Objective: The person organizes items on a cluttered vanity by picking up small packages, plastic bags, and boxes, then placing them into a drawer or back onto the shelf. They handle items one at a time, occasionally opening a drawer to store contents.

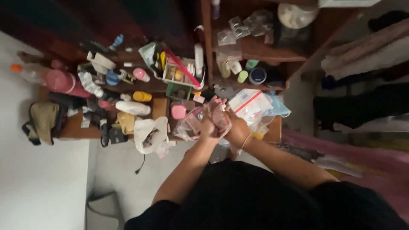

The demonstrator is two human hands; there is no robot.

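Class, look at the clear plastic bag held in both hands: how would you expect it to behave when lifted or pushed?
The clear plastic bag looks thin and crumpled between the left hand and right hand, so probably floppy and light. Its glossy film may be slippery. It should slump, not roll.

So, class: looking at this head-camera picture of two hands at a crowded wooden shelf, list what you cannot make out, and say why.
- What is inside the clear plastic bag: blurred, and covered by the left hand and right hand.
- Whether either hand grips it firmly: the fingers blur together.
- The pale round thing on the upper shelf: cut off by the top edge.
- The small bottles: too small and dim.
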